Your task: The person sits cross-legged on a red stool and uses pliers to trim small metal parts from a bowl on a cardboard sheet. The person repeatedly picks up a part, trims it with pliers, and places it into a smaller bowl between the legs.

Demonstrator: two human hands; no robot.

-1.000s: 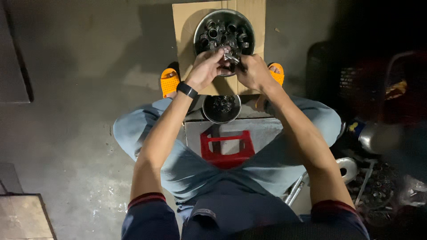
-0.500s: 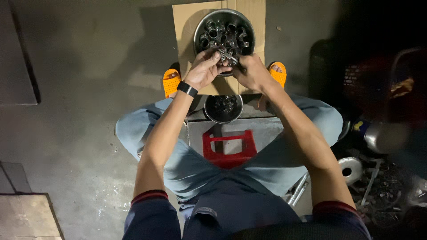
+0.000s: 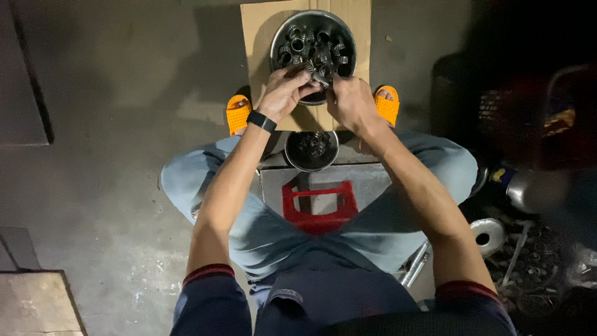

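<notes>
My left hand and my right hand meet over the near rim of a round metal basin full of small dark metal parts. Together they grip one small metal part between their fingertips. A black watch sits on my left wrist. The basin rests on a sheet of brown cardboard on the floor. Closer to me, between my knees, stands a smaller metal bowl holding dark pieces.
I sit on a red plastic stool with orange sandals on my feet. A grey block lies under the small bowl. Metal scraps and a round disc clutter the dark right side. A wooden board lies bottom left.
Both hands have shifted slightly up toward the big basin, still working the same small part. The view has shifted a little.
</notes>
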